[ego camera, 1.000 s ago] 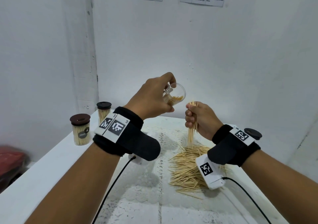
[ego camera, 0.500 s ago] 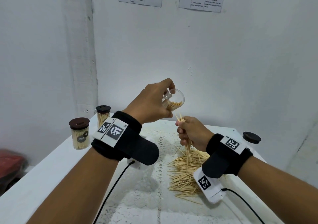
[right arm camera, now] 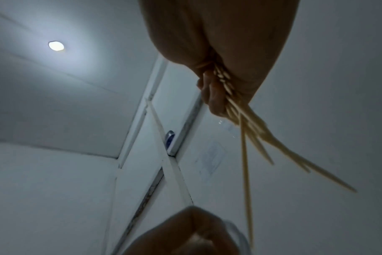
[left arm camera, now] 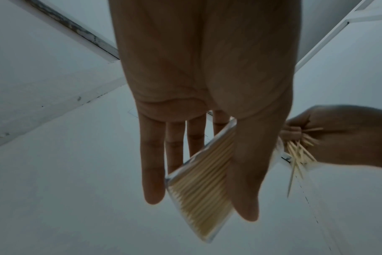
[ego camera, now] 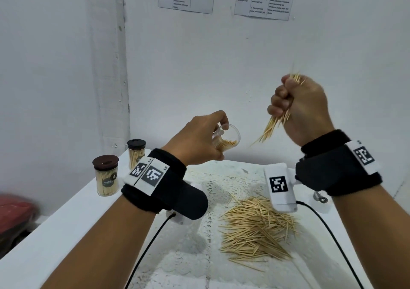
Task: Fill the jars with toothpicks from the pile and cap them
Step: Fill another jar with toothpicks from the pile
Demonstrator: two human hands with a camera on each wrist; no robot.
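Note:
My left hand (ego camera: 199, 138) grips a clear open jar (ego camera: 228, 140), tilted with its mouth toward the right and partly filled with toothpicks; in the left wrist view the jar (left arm camera: 199, 181) lies between thumb and fingers. My right hand (ego camera: 297, 102), raised above and right of the jar, holds a bundle of toothpicks (ego camera: 273, 126) in a fist, their tips slanting down toward the jar's mouth. The same bundle (right arm camera: 262, 131) fans out in the right wrist view. The loose pile of toothpicks (ego camera: 255, 228) lies on the white table (ego camera: 55, 240) below.
Two capped, filled jars stand at the table's far left: one with a brown lid (ego camera: 106, 175), one with a black lid (ego camera: 136, 155). A lace mat (ego camera: 188, 260) lies under the pile. White walls close in behind and on the left. Cables trail from both wrist cameras.
My right hand has risen from just above the pile to well above the jar, carrying a bundle of toothpicks. The left hand with the jar has stayed about where it was.

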